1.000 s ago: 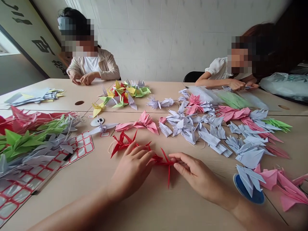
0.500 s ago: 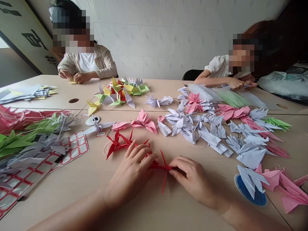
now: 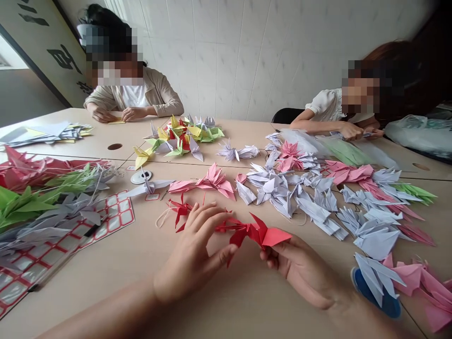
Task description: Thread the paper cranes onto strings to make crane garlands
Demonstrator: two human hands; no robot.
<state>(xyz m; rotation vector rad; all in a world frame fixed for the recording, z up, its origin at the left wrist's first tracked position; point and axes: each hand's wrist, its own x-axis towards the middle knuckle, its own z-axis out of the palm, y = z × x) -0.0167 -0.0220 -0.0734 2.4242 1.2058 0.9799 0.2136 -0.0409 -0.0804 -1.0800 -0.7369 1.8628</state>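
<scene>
My right hand (image 3: 300, 268) pinches a red origami crane (image 3: 259, 230) by one wing, between thumb and fingers, a little in front of me. The crane's other parts fan out to the left, toward my left thumb. Over a string of red origami cranes (image 3: 181, 209) lies my left hand (image 3: 192, 249), fingers stretched and thumb spread apart. It covers the middle of that string, so any contact beneath the fingers is hidden. A pale loop of thread (image 3: 163, 217) sticks out at the string's left end.
Pink cranes (image 3: 215, 181) and many white cranes (image 3: 270, 188) lie beyond my hands. A multicoloured crane pile (image 3: 183, 136) is farther back. Left are stacked crane strings (image 3: 38, 202) over red-framed label sheets (image 3: 116, 212); right, a blue disc (image 3: 376, 294). Two people sit opposite, handling paper.
The red crane at my right hand, narrow and folded before, now shows its wings spread and turned. My right hand has rolled palm-up, and my left thumb has moved away from the fingers.
</scene>
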